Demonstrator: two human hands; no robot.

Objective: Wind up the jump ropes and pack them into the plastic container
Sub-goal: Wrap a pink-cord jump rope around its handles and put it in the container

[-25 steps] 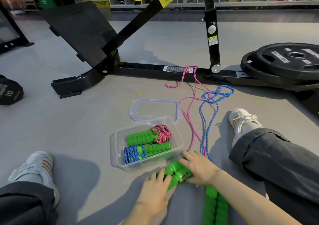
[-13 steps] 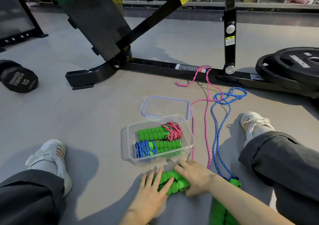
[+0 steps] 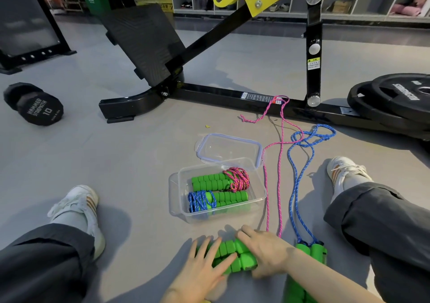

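2 green handles (image 3: 232, 255) at bottom centre, just below plastic container (image 3: 174, 195). Left hand (image 3: 204, 265) presses them, fingers spread; right hand (image 3: 265, 254) curls round their right end. Pink rope (image 3: 281, 163) trails up-frame to bench frame (image 3: 221, 93). Grey floor (image 3: 139, 163) stretches left of container; dumbbell (image 3: 35, 107) upper left.

four jump ropes (image 3: 235, 179), one container (image 3: 261, 199), one lid (image 3: 229, 148)

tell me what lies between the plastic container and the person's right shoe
The loose pink rope and blue rope run along the floor there, in the head view.
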